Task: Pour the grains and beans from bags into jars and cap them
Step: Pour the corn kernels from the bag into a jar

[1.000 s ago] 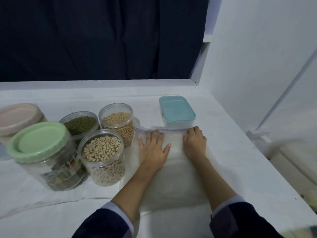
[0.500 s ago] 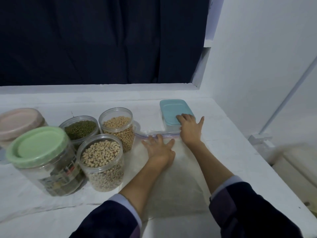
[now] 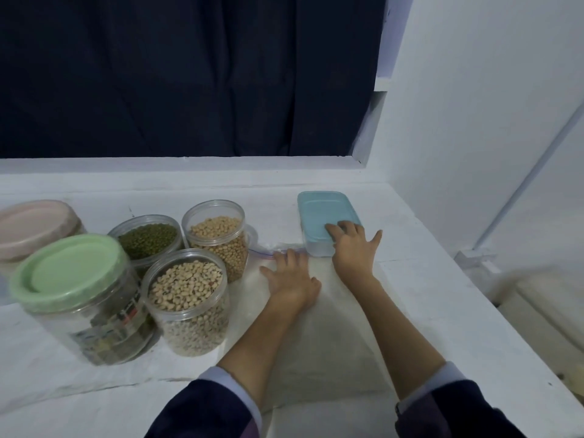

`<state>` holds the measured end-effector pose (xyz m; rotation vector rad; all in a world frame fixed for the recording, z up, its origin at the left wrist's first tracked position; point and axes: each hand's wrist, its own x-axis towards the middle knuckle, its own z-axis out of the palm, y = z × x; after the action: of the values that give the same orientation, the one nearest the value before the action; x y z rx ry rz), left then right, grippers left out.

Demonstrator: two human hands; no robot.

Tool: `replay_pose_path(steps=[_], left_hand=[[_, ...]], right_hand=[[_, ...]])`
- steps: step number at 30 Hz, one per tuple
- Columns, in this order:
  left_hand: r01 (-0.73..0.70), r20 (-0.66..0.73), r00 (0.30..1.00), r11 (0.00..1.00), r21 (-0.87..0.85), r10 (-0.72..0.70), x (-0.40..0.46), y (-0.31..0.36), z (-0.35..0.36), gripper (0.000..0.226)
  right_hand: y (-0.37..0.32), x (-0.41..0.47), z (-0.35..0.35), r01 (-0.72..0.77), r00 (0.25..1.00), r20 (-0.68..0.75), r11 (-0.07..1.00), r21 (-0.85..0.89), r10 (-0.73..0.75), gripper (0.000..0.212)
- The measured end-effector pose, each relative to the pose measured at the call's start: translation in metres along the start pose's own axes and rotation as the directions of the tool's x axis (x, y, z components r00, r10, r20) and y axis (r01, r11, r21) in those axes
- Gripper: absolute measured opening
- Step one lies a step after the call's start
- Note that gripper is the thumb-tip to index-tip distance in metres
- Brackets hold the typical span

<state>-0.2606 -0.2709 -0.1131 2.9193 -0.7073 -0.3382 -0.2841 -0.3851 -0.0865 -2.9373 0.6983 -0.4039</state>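
Off the bag goes the right hand (image 3: pixel 354 251), which a second ago lay flat beside the left, and now it reaches out to twelve o'clock and lands on the teal lid (image 3: pixel 325 216) of the box (image 3: pixel 317 248), fingers spread and straight, thumb swung wide toward three o'clock, nothing gripped yet. Left hand (image 3: pixel 292 276) stays put, palm down, fingers straight and slightly apart, pressing the flat, empty-looking bag (image 3: pixel 331 336) against the table (image 3: pixel 442 311), fingertips just short of the bag's zip strip. Over at nine o'clock from the hands stand three open jars, all filled: the soybean jar (image 3: pixel 218 235) nearest the bag, the pale-bean jar (image 3: pixel 189 298) in front of it, the mung jar (image 3: pixel 147 237) behind. None wears a cap. Further out at nine o'clock sits the green-lidded jar (image 3: pixel 76 292), and behind it a pink-lidded one (image 3: pixel 31 229). My read: pouring looks finished for this bag, and the reach to the box suggests the next container is being pulled in, while the three open jars are yet to be capped. What the box holds, I cannot tell.
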Motion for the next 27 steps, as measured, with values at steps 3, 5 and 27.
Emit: replay_pose_path(steps=[3, 5, 27], left_hand=[[-0.004, 0.056, 0.998, 0.992, -0.127, 0.011, 0.001, -0.008, -0.015, 0.061], [-0.023, 0.035, 0.999, 0.974, -0.225, 0.032, -0.002, -0.014, -0.038, 0.046], [0.131, -0.415, 0.881, 0.960, -0.246, -0.227, -0.003, -0.106, -0.113, 0.079]], right_hand=[[-0.002, -0.002, 0.001, -0.025, 0.999, 0.040, 0.998, 0.049, 0.023, 0.057], [-0.010, 0.003, -0.009, -0.043, 0.994, 0.099, 0.999, 0.004, 0.043, 0.052], [-0.116, -0.027, 0.067, 0.207, 0.976, -0.070, 0.793, 0.573, -0.204, 0.039]])
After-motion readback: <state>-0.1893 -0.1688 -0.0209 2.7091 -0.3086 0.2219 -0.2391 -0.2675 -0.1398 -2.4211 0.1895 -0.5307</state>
